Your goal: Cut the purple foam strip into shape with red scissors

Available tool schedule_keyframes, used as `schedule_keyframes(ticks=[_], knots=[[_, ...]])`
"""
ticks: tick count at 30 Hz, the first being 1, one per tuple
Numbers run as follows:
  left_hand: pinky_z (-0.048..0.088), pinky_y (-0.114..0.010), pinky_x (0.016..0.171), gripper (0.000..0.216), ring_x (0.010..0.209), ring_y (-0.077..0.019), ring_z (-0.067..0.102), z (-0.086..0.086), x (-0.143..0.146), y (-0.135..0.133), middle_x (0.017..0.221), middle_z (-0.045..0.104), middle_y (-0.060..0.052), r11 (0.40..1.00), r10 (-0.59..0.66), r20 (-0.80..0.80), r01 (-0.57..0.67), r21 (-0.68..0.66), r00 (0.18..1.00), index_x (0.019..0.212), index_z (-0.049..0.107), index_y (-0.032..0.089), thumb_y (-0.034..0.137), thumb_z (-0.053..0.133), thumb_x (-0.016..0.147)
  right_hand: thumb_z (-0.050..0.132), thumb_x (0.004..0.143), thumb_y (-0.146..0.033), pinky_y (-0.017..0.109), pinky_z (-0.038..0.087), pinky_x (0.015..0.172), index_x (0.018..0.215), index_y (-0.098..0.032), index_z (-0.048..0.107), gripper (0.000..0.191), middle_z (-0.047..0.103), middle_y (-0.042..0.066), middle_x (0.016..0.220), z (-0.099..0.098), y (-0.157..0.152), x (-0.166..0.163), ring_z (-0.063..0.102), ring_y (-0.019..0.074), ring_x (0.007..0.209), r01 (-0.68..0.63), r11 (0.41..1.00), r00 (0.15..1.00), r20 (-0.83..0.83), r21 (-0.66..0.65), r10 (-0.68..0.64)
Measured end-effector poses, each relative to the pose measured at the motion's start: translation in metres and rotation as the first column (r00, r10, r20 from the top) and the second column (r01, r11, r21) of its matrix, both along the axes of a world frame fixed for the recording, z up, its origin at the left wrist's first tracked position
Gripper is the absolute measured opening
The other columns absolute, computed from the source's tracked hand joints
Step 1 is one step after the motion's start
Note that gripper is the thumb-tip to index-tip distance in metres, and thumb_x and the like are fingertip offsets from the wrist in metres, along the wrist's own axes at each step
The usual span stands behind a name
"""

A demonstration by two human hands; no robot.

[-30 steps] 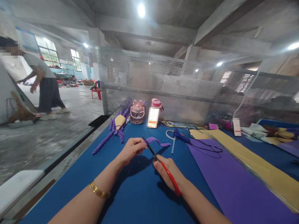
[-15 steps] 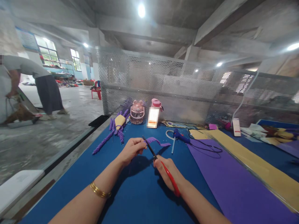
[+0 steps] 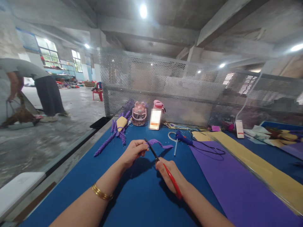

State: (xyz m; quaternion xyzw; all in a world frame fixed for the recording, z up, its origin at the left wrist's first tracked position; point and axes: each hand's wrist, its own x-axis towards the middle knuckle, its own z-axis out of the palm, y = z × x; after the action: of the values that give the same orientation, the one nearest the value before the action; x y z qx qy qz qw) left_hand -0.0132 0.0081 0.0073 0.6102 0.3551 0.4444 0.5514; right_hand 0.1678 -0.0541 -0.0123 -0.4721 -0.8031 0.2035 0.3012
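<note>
My left hand [image 3: 134, 152] pinches one end of a narrow purple strip [image 3: 163, 145] above the blue tabletop [image 3: 132, 201]. The strip trails off to the right in a loose curl. In my right hand [image 3: 170, 172] is a pair of scissors [image 3: 174, 181] with red handles and dark blades. Its blades point up and to the left, crossing the strip close to my left fingertips. Whether the blades touch the strip I cannot tell. A thin purple piece hangs below my left hand.
Braided purple stems [image 3: 106, 143] lie at the back left near a pink bottle [image 3: 139, 114]. A blue glue gun [image 3: 183, 137] rests right of the strip. Purple sheet [image 3: 220, 179] and yellow sheet [image 3: 258, 160] cover the right side. A person [image 3: 44, 85] bends over at far left.
My hands, the strip and the scissors stay almost exactly where they were. At far left the bending person has shifted slightly.
</note>
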Motion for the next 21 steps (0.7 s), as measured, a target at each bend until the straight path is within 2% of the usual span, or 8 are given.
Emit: schedule_keyframes(ticks=[12, 21], knots=[[0.014, -0.02, 0.039, 0.024, 0.036, -0.0045, 0.029, -0.0038, -0.0006, 0.0021, 0.04, 0.046, 0.005, 1.0, -0.016, 0.04, 0.016, -0.011, 0.999, 0.057, 0.055, 0.015, 0.035, 0.059, 0.07, 0.018, 0.092, -0.059, 0.023, 0.025, 0.048, 0.072, -0.021, 0.044, 0.05, 0.041, -0.003, 0.054, 0.0037, -0.0012, -0.0024, 0.035, 0.0108, 0.046, 0.009, 0.999, 1.0, -0.01, -0.033, -0.009], [0.013, -0.021, 0.04, 0.024, 0.037, -0.0046, 0.03, -0.0048, -0.0015, 0.004, 0.042, 0.046, 0.005, 0.999, -0.036, 0.054, 0.037, -0.016, 0.998, 0.058, 0.055, 0.015, 0.035, 0.06, 0.071, 0.018, 0.093, -0.057, 0.023, 0.024, 0.047, 0.072, -0.02, 0.047, 0.051, 0.041, -0.003, 0.052, 0.0014, -0.0008, -0.0014, 0.036, 0.0107, 0.047, 0.014, 1.0, 1.0, 0.008, -0.005, -0.014]])
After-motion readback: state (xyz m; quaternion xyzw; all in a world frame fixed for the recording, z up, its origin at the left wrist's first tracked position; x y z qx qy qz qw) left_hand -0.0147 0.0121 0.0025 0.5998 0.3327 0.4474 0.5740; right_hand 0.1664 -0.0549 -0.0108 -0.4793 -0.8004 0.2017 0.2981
